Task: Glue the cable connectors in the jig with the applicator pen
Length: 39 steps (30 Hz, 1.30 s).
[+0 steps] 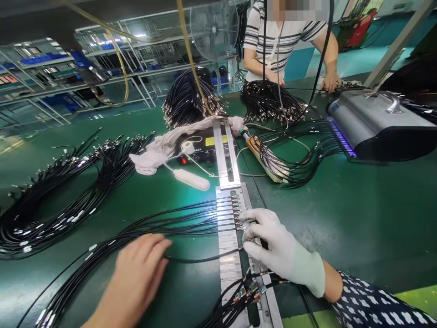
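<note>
My bare left hand (139,269) is closed around a black cable (201,260) that runs right toward the metal fixture (229,246). My right hand (269,243), in a white glove, bends its fingers over the fixture at the cable's end; its fingertips are partly hidden. Above that cable, several black cables (184,217) lie side by side across the fixture, with their small metal connectors (236,210) in a row. A loose bunch of cable ends (249,291) rests over the fixture's near end.
A big cable bundle (68,205) lies at left. Behind the fixture are a black control box (201,150), a white cloth (160,148) and a silver machine (385,123). Across the table a person (273,45) handles cables near more bundles (191,98). Cords hang overhead.
</note>
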Motion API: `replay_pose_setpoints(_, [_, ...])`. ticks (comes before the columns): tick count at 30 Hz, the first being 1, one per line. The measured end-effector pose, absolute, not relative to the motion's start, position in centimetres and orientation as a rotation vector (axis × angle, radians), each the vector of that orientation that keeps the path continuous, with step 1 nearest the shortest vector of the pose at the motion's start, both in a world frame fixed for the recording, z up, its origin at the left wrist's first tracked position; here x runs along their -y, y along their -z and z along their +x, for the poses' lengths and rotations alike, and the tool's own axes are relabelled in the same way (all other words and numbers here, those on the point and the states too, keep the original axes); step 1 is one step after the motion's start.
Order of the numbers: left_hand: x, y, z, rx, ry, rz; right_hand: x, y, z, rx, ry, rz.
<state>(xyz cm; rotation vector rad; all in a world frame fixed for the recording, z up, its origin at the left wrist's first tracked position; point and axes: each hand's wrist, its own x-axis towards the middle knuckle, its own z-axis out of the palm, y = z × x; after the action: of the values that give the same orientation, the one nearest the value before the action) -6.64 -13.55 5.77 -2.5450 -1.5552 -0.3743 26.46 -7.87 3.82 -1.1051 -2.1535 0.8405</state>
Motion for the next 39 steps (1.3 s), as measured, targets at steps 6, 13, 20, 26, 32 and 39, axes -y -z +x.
replay_pose_setpoints(6, [12.1,-4.2,2.0,1.639,0.770,-3.081,7.8,-3.0,27.7,2.073,-0.940,-1.240])
replay_pose_setpoints(13, [9.1,-4.4,-0.5,1.467,0.647,-3.206,6.3,-2.0,28.7,1.870,-0.891,-1.276])
replay_pose_setpoints(20, [8.2,-4.0,-1.2,1.349,0.548,-3.266,6.5,-2.3,28.3,1.862,-0.924,-1.332])
replay_pose_setpoints(26, [8.1,-4.1,-1.2,1.342,0.548,-3.281,6.5,-1.9,28.5,1.867,-0.940,-1.353])
replay_pose_setpoints(32, [7.7,-3.7,-1.2,1.244,0.552,-3.257,6.5,-2.6,28.3,1.866,-0.934,-1.354])
replay_pose_setpoints(39, [7.9,-3.4,-1.3,1.126,0.632,-3.249,6.5,-3.0,28.3,1.879,-0.923,-1.356])
